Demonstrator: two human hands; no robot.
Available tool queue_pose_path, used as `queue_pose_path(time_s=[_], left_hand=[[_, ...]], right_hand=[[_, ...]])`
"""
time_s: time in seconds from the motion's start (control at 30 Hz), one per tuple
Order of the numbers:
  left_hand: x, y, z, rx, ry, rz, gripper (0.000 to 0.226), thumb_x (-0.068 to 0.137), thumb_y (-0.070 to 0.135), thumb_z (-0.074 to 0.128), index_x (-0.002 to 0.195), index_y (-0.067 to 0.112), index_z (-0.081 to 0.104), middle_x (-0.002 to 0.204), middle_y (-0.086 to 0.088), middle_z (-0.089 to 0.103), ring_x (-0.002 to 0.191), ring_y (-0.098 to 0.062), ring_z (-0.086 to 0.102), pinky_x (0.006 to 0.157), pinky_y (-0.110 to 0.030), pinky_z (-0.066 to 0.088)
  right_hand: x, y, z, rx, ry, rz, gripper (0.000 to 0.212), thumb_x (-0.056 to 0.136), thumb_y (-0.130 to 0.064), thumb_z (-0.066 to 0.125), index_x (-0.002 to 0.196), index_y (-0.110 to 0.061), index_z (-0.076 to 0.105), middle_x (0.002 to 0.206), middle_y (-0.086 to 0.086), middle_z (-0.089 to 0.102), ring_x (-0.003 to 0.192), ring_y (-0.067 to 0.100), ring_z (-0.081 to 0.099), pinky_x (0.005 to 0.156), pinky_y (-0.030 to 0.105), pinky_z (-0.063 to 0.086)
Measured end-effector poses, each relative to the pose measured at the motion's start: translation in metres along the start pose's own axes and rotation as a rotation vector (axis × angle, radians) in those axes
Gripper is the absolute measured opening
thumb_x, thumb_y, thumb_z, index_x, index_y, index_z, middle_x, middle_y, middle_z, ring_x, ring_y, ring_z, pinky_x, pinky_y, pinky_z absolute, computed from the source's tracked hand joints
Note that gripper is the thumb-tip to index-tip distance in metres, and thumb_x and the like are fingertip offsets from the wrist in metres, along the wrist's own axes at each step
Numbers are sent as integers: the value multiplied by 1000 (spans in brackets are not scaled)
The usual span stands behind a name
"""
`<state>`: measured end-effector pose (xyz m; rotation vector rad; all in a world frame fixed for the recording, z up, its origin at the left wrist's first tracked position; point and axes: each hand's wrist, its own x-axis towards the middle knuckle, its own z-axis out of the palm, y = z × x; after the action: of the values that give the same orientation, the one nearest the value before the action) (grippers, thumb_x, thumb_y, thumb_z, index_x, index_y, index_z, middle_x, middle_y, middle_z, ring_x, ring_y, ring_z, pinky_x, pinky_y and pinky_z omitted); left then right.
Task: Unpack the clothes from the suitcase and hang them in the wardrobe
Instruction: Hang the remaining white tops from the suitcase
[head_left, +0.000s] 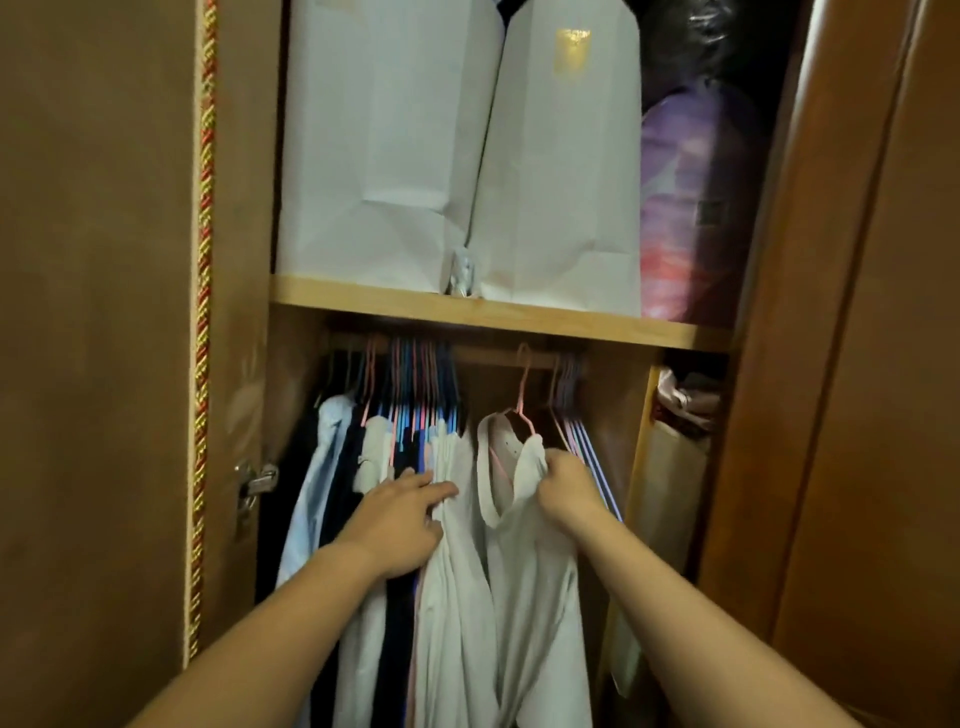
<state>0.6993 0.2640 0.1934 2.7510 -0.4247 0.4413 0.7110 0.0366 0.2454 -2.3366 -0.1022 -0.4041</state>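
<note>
A white shirt (524, 561) hangs on a pink hanger (523, 387) from the wooden rail (493, 356) of the open wardrobe. My right hand (569, 486) is closed on the shirt's right shoulder, by the collar. My left hand (402, 519) lies with spread fingers against the packed row of hung clothes (363, 467) to the left, touching the neighbouring white garment. Several empty hangers (582, 431) hang to the right of the shirt. The suitcase is out of view.
Above the rail, a wooden shelf (571, 322) carries two white paper bags (384, 145) and a purple plastic-wrapped bundle (691, 208). The left door (104, 312) and right door (857, 364) stand open. Folded things fill a side compartment (685, 400).
</note>
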Motion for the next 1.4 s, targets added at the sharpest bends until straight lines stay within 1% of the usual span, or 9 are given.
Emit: queue_pose_path(time_s=[0.13,0.37,0.6,0.87,1.03,1.1,1.17,1.27,1.4], left_hand=[[-1,2,-6,-80,-21,-27,53,96,26,47,144,49,43,165,7,26,154,-20,16,122,-37,20],[-5,7,-10,-73,-22,-27,55,96,26,47,146,50,41,166,6,23,155,-18,11,124,-35,13],[-6,12,-11,-84,-18,-38,55,96,28,48,146,50,40,166,8,23,155,-17,11,124,-34,12],[-9,8,-12,-151,-12,-28,62,97,15,46,147,51,39,166,8,21,155,-13,8,126,-33,7],[-9,5,-10,-181,-2,-30,64,96,14,48,147,50,39,165,10,22,154,-10,7,126,-33,6],[-8,6,-10,-215,-9,-36,67,94,10,49,147,51,41,164,13,24,154,-8,7,126,-32,5],[-8,6,-9,-252,-13,-47,74,91,4,48,149,49,39,163,13,25,154,-8,8,125,-29,5],[-10,0,-10,-275,16,-131,81,90,9,48,154,51,24,165,6,23,154,-16,14,125,-35,17],[-12,0,-11,-269,24,-146,79,90,6,43,154,48,26,167,2,20,154,-19,15,125,-38,19]], right_hand=[[38,-19,0,36,22,11,22,88,1,44,98,-5,63,104,16,66,99,35,63,74,34,48],[58,-25,18,-36,-95,50,36,99,-11,42,130,-4,58,131,17,59,119,36,57,96,39,49],[71,-32,8,-42,-34,60,37,101,-14,41,133,-1,55,135,20,56,123,38,55,99,37,45],[69,-4,38,18,-155,32,43,95,-11,47,136,-10,56,136,15,59,124,35,55,104,38,46],[10,10,59,298,-237,-172,60,101,-13,44,155,-31,24,148,-11,42,136,13,42,116,33,32],[2,13,71,205,-223,-257,76,100,-7,41,160,-30,0,160,2,30,143,22,36,119,38,31],[2,1,78,117,-246,-268,79,100,-5,39,159,-28,-8,154,16,38,134,30,46,111,41,39],[1,-13,80,150,-355,-278,82,98,-5,43,159,-30,-6,147,15,48,125,27,54,105,38,43],[12,8,43,152,-626,-316,75,93,-22,59,157,-36,22,156,-14,34,141,7,33,113,26,29]])
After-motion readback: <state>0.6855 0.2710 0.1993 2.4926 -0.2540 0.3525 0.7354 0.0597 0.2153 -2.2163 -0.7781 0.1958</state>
